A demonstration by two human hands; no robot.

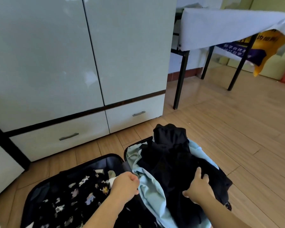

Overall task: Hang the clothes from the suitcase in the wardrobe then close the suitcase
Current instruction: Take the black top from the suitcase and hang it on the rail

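Observation:
An open dark suitcase (115,157) lies on the floor in front of the pale wardrobe (59,55), whose doors are shut. Its left half holds a black patterned garment (69,195). The right half holds a light blue garment (150,191) with a black garment (171,153) heaped on top. My left hand (126,186) grips the edge of the light blue garment in a fist. My right hand (198,189) rests on the black garment with its fingers bent into the cloth.
Two drawers (135,113) with grey handles run along the wardrobe's base. A table (220,28) draped in white cloth stands on black legs at the right, with a yellow and purple banner (263,50) hanging under it. Wood-look floor stretches to the right.

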